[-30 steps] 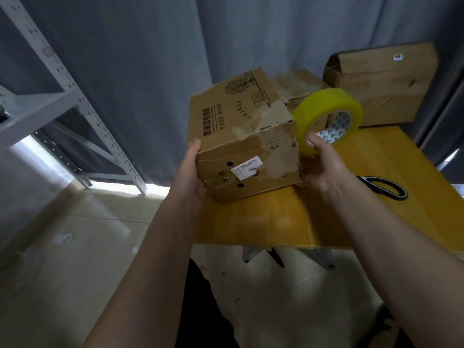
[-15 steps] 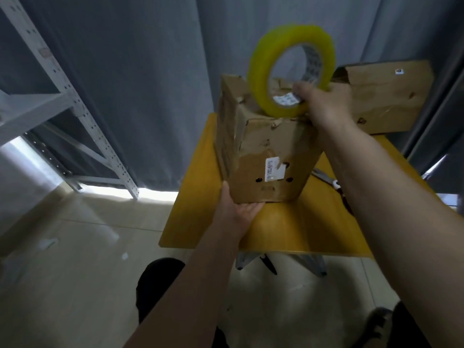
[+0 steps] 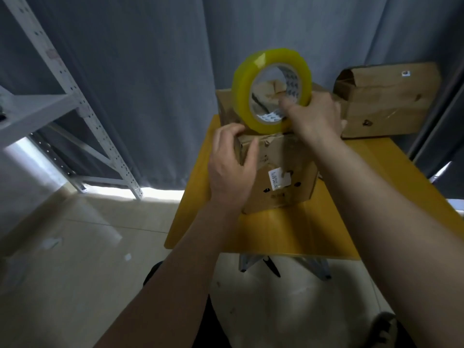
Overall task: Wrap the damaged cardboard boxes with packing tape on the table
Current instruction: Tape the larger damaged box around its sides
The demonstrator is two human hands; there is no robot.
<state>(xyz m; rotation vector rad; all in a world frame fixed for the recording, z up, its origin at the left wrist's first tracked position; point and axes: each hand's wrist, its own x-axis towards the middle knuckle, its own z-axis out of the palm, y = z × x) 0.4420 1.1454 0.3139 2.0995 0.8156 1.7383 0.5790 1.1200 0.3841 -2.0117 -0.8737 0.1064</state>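
My left hand [image 3: 229, 169] now clamps the cardboard box [image 3: 276, 172] corner; right hand [image 3: 313, 119] grips the tape roll [image 3: 270, 89], probably starting another pass.

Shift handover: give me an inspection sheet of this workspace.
Surface: yellow table, bare near edge.
Job's things: cardboard box on the table; yellow tape roll upright on its top; second box behind.
Clutter: nothing seen.
Hands: left hand grips the box's top-left corner; right hand holds the roll.
Cables: nothing seen.
Surroundings: grey curtain, metal shelving, tiled floor.
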